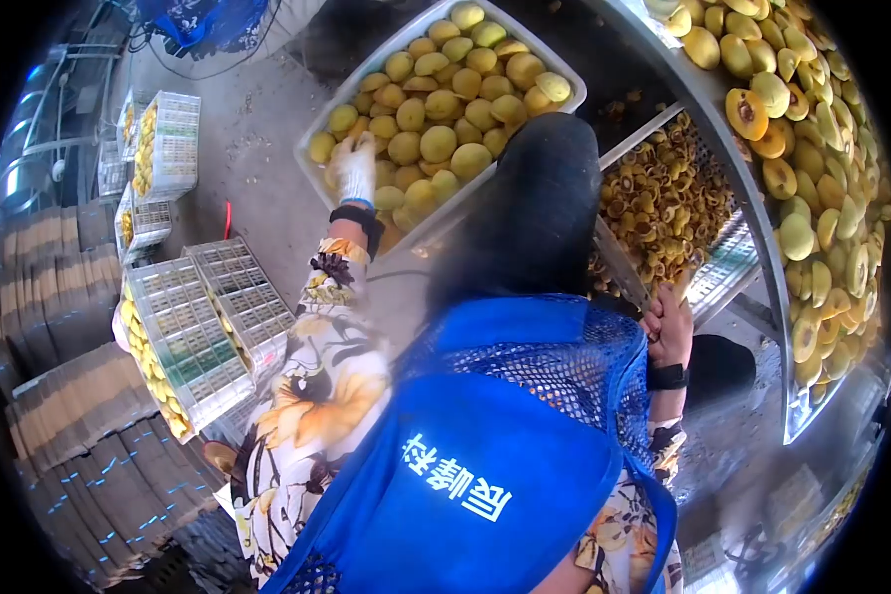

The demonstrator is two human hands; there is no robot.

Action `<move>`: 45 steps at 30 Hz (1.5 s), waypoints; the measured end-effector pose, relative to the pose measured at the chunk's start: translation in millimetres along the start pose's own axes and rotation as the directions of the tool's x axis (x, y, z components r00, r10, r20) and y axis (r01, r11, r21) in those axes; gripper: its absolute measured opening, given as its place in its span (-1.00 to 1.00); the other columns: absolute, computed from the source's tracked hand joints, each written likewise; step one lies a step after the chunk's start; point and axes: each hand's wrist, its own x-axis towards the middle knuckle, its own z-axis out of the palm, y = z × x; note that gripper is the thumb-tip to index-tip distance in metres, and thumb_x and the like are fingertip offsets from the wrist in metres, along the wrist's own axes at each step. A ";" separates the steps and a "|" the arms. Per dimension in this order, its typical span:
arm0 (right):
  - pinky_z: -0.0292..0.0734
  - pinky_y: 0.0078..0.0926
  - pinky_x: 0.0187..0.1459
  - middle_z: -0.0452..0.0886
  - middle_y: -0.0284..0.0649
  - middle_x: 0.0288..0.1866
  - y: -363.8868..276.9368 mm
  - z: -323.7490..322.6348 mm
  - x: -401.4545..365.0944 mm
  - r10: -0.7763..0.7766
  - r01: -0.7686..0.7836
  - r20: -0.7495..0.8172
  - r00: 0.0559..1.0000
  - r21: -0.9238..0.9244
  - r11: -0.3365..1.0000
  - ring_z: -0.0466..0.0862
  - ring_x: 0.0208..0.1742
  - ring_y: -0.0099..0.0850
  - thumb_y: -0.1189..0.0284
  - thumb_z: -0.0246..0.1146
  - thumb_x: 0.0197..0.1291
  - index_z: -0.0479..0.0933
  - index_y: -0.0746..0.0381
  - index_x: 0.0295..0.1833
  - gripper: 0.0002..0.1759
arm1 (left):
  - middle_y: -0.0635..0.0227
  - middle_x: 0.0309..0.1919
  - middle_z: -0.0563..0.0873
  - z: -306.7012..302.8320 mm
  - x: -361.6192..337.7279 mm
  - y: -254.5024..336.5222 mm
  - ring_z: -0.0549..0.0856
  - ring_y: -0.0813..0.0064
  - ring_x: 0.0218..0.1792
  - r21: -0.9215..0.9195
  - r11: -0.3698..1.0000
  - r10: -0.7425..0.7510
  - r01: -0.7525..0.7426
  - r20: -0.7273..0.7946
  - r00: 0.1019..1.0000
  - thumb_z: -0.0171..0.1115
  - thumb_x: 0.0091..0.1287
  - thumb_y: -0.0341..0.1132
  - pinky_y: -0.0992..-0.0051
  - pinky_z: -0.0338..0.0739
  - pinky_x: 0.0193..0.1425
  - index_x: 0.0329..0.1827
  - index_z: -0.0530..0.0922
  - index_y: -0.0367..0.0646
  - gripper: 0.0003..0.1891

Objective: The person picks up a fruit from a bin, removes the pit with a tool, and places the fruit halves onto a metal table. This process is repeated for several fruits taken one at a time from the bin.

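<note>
My left hand point(351, 170), in a white glove with a blue cuff, reaches into a white plastic crate point(421, 236) of whole yellow-green peaches point(438, 144). Its fingers curl down among the fruit at the crate's left side; anything under them is hidden. A knife point(620, 261) is in my right hand point(671, 327), beside my right knee. The fingers close around its handle, and the long grey blade points up and left. Just past the blade lies a heap of brownish-yellow cut pit pieces point(668, 193) in a crate.
A metal-edged table point(752, 213) on the right bears many halved peaches point(812, 188). Crates of fruit point(193, 332) stand on the floor at left, near stacked flattened cardboard point(99, 436). My dark-trousered knee point(549, 173) rises between the two nearest crates.
</note>
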 end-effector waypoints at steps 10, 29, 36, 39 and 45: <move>0.14 -0.69 -0.76 0.24 -0.42 -0.64 -5.1 36.0 0.2 0.014 -0.012 0.009 1.000 -0.158 0.987 0.18 -0.79 -0.67 0.42 0.05 0.24 0.30 0.23 -0.11 -0.84 | -0.06 -0.11 0.57 10.5 16.9 -62.5 0.54 0.03 -0.04 0.406 0.881 0.089 -0.243 0.363 0.928 0.16 0.13 -0.18 0.21 0.42 0.03 0.00 0.45 -0.17 -0.61; 0.43 -0.52 -0.51 0.52 -0.29 -0.57 -28.0 20.3 -21.8 -0.263 0.270 0.080 0.961 -0.461 0.845 0.51 -0.57 -0.54 0.36 0.19 -0.01 0.48 0.37 -0.24 -0.70 | 0.03 -0.06 0.58 -1.7 -30.9 94.9 0.55 0.01 -0.04 0.469 0.749 0.162 -0.468 0.556 0.815 0.02 0.18 0.14 0.13 0.41 0.01 -0.07 0.48 -0.16 -0.48; 0.23 -0.68 -0.77 0.43 -0.34 -0.63 -13.7 -13.7 -25.5 -0.328 0.307 -0.004 0.945 -0.341 0.889 0.36 -0.79 -0.63 0.46 0.19 0.09 0.35 0.34 -0.08 -0.70 | 0.00 -0.17 0.60 14.7 -142.6 330.1 0.54 -0.03 -0.10 -0.230 0.500 0.834 -0.835 0.385 0.394 0.02 0.21 0.14 0.18 0.40 -0.04 -0.01 0.50 -0.15 -0.46; 0.26 -0.66 -0.74 0.45 -0.35 -0.60 -13.8 -19.3 -45.6 -0.441 0.392 -0.029 0.897 -0.405 0.826 0.39 -0.75 -0.63 0.41 0.19 0.08 0.42 0.30 -0.15 -0.76 | -0.02 -0.26 0.62 39.5 -180.8 400.0 0.56 -0.04 -0.14 -0.282 0.406 0.875 -0.869 0.396 0.280 0.10 0.19 0.01 0.12 0.42 -0.10 -0.03 0.45 -0.16 -0.55; 0.24 -0.66 -0.74 0.42 -0.38 -0.60 4.1 -37.8 -47.9 -0.447 0.394 -0.050 0.893 -0.396 0.829 0.38 -0.73 -0.64 0.39 0.15 0.09 0.44 0.27 -0.19 -0.80 | 0.04 -0.16 0.63 160.7 -194.9 446.7 0.61 0.08 -0.12 -0.325 0.355 0.845 -0.876 0.514 0.152 0.30 -0.06 0.05 0.26 0.50 -0.03 0.02 0.46 -0.16 -0.37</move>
